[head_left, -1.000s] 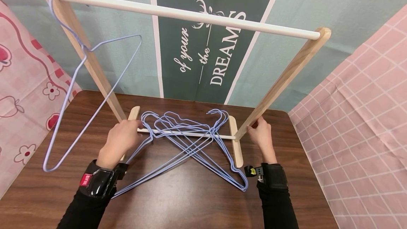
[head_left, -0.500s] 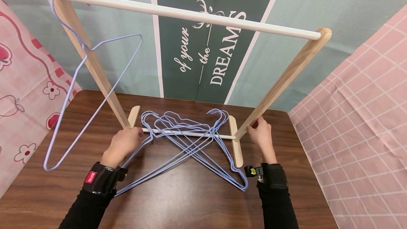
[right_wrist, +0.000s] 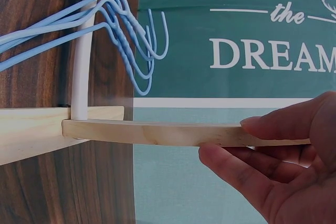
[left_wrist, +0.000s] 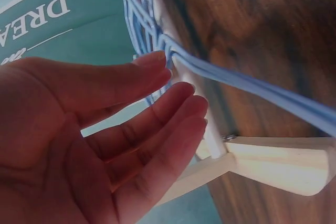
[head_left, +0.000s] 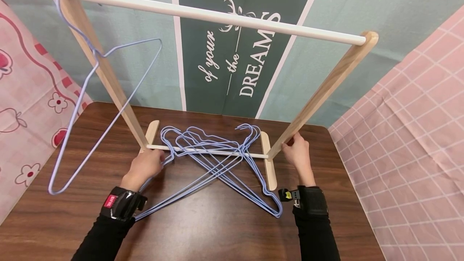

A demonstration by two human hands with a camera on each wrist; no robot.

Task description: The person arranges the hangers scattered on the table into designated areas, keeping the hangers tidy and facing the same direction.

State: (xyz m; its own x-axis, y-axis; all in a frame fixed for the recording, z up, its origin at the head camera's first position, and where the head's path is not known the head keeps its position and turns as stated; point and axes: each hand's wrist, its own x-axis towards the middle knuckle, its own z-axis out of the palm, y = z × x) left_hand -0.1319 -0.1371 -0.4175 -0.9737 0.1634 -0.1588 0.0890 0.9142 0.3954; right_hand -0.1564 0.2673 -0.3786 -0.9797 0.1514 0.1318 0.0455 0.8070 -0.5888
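Observation:
A wooden clothes rack with a white top rail stands on the brown table. Several blue wire hangers lie piled across its lower white bar. One more blue hanger hangs from the rail's left end. My left hand is beside the pile's left side, its fingers straight, and its fingertips touch the hangers at the bar. My right hand grips the right wooden post, thumb and fingers pinching the post.
The rack's wooden feet rest on the table at the back. A green banner with white lettering hangs behind. Pink patterned cloth covers the right side, and pink cloth the left.
My left hand has slid from the base of the left post a little toward me and right, onto the hangers. The right hand has kept its grip.

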